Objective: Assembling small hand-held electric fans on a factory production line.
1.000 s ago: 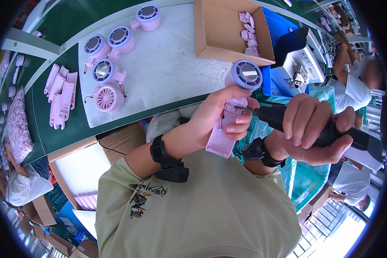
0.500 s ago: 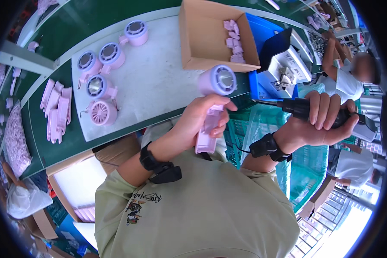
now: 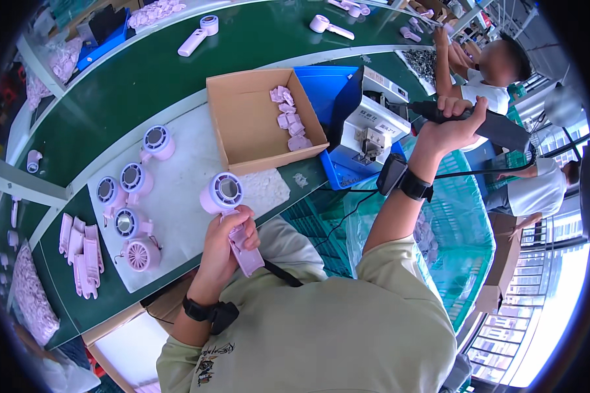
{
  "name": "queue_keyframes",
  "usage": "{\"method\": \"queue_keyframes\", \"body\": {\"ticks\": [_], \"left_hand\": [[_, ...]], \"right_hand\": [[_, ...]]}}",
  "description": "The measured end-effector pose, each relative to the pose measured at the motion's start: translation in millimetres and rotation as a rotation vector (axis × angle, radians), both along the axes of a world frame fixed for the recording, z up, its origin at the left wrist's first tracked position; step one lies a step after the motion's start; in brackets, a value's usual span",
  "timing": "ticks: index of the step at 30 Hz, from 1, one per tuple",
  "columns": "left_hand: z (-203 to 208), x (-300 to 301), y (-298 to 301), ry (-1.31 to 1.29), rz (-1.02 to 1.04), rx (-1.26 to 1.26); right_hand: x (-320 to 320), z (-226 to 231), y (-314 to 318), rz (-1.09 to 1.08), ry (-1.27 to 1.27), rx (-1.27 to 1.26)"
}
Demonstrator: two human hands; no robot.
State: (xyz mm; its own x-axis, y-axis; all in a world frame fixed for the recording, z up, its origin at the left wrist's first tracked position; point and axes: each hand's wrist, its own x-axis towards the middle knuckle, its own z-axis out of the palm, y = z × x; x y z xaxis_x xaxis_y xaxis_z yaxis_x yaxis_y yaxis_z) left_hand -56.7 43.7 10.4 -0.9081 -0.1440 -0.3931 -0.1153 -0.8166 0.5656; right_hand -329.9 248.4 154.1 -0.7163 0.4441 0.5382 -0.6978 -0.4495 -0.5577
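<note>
My left hand (image 3: 221, 243) is closed around the handle of a pink handheld fan (image 3: 217, 200). The fan's round head, with a silver centre, points away from me, and its handle shows an open, hollow side. In my right hand (image 3: 447, 129) is a black electric screwdriver (image 3: 505, 131) with a cable, held roughly level. Its front end reaches over the white screw feeder (image 3: 377, 121), which has a metal fixture on its near side; the bit's tip is hard to make out. Several fan heads (image 3: 132, 177) stand on the white mat at the left.
A cardboard box (image 3: 239, 118) holds small pink parts. Behind the feeder lies a blue bin (image 3: 318, 82). Pink handle shells (image 3: 82, 255) lie on the green table at left. A green crate (image 3: 462, 242) with a plastic liner stands at my right; co-workers are beyond.
My view has shifted. My right hand has carried the screwdriver away from me, up to the screw feeder. My left hand still holds the fan, now turned and slightly farther from the screwdriver.
</note>
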Motion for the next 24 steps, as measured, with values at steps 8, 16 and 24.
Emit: {"method": "queue_keyframes", "body": {"ticks": [8,16,24], "left_hand": [[5,-7,1,0.024,-0.058,-0.014],[-1,-2,3,0.003,-0.051,-0.027],[-8,-6,-2,-0.018,-0.004,-0.049]], "right_hand": [[-6,-5,-4,0.03,0.092,0.05],[-37,-17,1,-0.149,0.083,0.202],[10,-22,21,0.126,0.075,0.191]]}}
